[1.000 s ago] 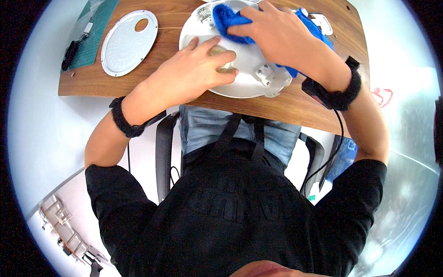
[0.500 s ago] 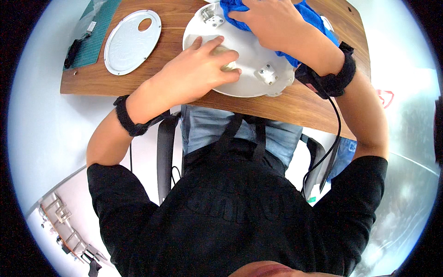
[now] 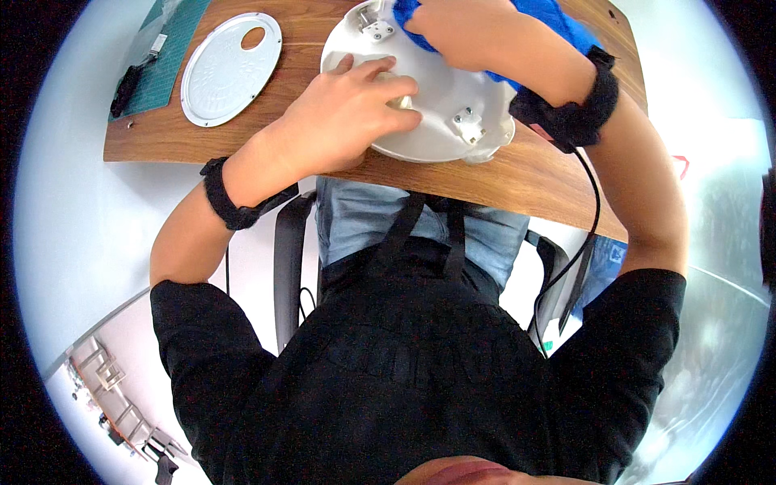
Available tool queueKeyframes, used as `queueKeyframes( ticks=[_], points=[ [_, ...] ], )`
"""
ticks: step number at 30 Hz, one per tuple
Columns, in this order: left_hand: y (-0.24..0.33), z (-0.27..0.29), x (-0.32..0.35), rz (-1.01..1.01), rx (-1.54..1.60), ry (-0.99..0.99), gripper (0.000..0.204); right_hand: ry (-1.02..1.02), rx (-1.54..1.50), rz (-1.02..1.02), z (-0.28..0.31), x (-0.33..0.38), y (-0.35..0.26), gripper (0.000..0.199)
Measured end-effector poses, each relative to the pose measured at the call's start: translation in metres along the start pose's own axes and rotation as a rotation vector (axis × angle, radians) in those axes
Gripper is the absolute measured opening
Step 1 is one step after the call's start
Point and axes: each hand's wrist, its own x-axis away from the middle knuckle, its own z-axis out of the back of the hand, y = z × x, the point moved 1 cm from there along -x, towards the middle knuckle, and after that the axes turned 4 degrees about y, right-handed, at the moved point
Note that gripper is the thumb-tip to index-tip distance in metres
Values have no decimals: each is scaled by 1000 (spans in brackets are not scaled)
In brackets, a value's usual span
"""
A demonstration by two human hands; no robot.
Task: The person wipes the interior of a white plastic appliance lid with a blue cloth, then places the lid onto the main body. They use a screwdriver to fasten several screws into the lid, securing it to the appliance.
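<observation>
A white round plastic housing (image 3: 437, 90) lies on the wooden table in front of me, with small metal-and-white brackets near its rim. My left hand (image 3: 353, 109) rests on it with fingers bent around a raised part at its middle, which the fingers mostly hide. At the far right of the housing, my right hand (image 3: 470, 34) is closed on a blue cloth (image 3: 558, 18) and presses it against the housing's inner side. Much of the cloth lies behind the hand and wrist.
A white round cover (image 3: 226, 77) with a hole lies left on the wooden table (image 3: 485, 179). Beyond it is a green cutting mat (image 3: 174, 65) with a clear bag and a black item. A black cable (image 3: 596, 194) hangs from my right wrist strap.
My right hand has shifted slightly with the blue cloth along the far right part of the housing. The left hand keeps its place on the housing.
</observation>
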Motion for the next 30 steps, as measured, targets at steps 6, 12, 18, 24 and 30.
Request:
queueKeyframes(
  ticks=[6,12,18,24,30],
  points=[
    [2,3,-2,-32,-35,-11,41,40,27,13,-11,9,4,27],
    [4,-1,1,-42,-30,-4,41,79,123,-36,-13,-13,-15,30],
    [2,-4,2,-39,-21,16,42,3,218,-82,1,17,-18,30],
    [3,4,-3,-12,9,-35,44,-218,142,8,8,33,-7,29],
    [4,1,-1,-46,-29,-31,51,272,210,73,-23,19,-8,27]
  ],
)
